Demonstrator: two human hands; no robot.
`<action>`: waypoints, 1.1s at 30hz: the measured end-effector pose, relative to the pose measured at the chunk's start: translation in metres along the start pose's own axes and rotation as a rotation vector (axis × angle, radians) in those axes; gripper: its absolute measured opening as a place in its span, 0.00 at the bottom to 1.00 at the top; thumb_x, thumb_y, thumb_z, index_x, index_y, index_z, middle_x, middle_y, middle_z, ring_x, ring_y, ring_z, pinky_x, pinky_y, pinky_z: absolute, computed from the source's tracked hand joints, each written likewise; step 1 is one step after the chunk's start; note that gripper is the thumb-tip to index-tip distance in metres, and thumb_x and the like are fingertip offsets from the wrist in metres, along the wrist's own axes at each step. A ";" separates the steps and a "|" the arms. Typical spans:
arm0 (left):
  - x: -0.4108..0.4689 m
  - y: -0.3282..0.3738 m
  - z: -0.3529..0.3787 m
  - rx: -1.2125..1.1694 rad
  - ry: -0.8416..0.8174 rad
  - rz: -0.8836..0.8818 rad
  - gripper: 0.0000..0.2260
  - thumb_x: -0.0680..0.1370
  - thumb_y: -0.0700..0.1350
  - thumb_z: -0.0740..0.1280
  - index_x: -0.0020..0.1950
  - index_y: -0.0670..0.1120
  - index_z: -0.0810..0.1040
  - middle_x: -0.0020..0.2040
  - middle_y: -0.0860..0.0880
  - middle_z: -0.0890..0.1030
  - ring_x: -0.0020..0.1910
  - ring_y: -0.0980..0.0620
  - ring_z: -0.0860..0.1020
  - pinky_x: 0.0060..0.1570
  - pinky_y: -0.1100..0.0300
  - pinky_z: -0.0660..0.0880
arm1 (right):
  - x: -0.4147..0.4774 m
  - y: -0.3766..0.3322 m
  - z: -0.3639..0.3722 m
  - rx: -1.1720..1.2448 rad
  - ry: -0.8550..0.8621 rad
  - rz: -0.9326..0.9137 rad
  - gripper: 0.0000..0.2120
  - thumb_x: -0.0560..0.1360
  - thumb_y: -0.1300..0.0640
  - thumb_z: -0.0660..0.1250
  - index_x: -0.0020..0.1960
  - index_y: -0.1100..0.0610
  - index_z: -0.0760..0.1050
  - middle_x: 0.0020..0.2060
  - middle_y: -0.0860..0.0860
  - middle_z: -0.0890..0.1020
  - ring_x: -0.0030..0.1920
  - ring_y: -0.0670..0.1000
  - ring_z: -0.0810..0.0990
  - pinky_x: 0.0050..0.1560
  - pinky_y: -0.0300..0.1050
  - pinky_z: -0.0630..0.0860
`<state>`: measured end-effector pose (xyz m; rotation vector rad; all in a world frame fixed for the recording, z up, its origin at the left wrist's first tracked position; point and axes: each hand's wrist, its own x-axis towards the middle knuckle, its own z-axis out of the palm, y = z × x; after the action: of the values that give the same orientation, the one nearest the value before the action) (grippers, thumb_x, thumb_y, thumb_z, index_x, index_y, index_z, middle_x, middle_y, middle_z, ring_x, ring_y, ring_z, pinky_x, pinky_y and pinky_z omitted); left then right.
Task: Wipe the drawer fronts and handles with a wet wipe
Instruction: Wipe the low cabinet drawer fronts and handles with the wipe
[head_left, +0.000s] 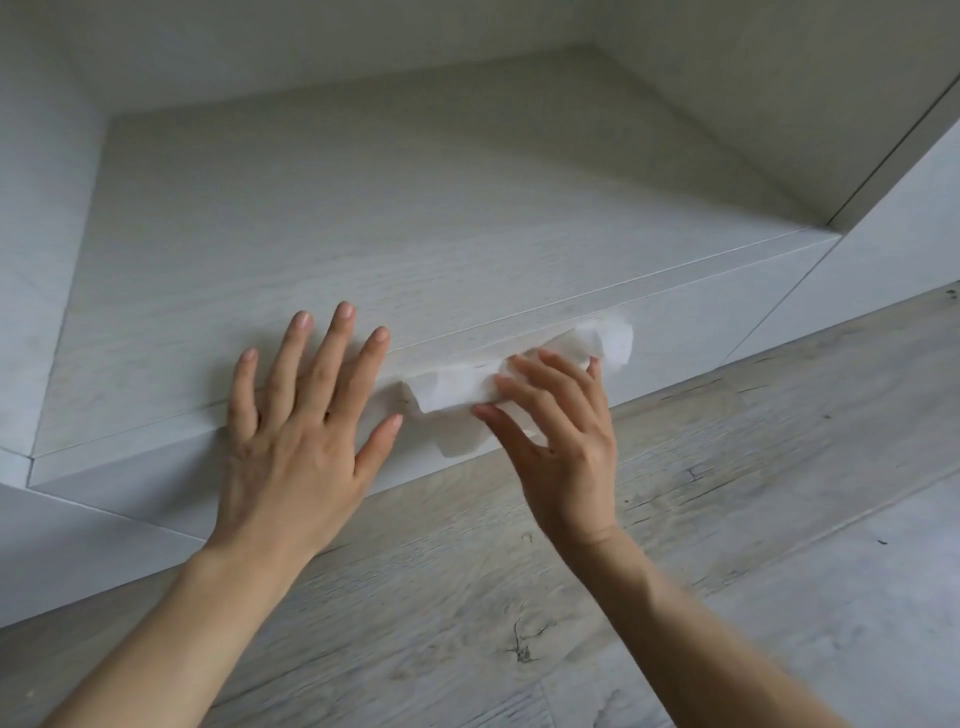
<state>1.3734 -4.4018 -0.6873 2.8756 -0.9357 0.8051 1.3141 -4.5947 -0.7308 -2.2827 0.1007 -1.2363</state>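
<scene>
A pale wood-grain drawer front (691, 332) runs below the flat top (363, 234) of a low cabinet. A white wet wipe (457, 389) lies crumpled against the front's upper edge. My right hand (561, 436) presses the wipe to the front with straight fingers. My left hand (306, 415) rests flat on the cabinet top at its front edge, fingers spread, thumb beside the wipe's left end. No handle shows.
The cabinet sits in a recess with pale side panels (779, 104) and a taller unit (909, 234) at the right. Grey wood-look flooring (675, 545) fills the foreground. A lower white panel (78, 545) stands at the left.
</scene>
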 end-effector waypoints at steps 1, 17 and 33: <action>0.000 0.000 0.000 -0.004 -0.006 -0.003 0.27 0.80 0.57 0.52 0.78 0.47 0.60 0.78 0.43 0.62 0.75 0.41 0.57 0.76 0.51 0.38 | 0.000 0.004 -0.002 0.019 0.012 0.020 0.12 0.73 0.51 0.71 0.49 0.60 0.83 0.52 0.54 0.83 0.59 0.53 0.77 0.67 0.61 0.69; 0.001 0.001 -0.002 -0.017 -0.055 -0.015 0.27 0.82 0.60 0.48 0.77 0.48 0.61 0.77 0.44 0.64 0.75 0.42 0.59 0.74 0.48 0.44 | 0.000 -0.025 0.010 0.077 0.052 0.179 0.10 0.72 0.53 0.71 0.41 0.61 0.78 0.47 0.54 0.81 0.53 0.49 0.77 0.69 0.52 0.66; -0.003 -0.011 -0.008 -0.040 -0.030 -0.095 0.26 0.84 0.58 0.45 0.78 0.47 0.63 0.78 0.43 0.62 0.77 0.42 0.56 0.73 0.46 0.45 | -0.003 -0.002 0.000 0.044 0.033 0.074 0.16 0.73 0.49 0.70 0.51 0.61 0.82 0.49 0.56 0.81 0.58 0.50 0.75 0.60 0.63 0.73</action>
<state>1.3740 -4.3902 -0.6802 2.8798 -0.8004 0.7289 1.3120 -4.5920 -0.7317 -2.2012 0.1661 -1.2265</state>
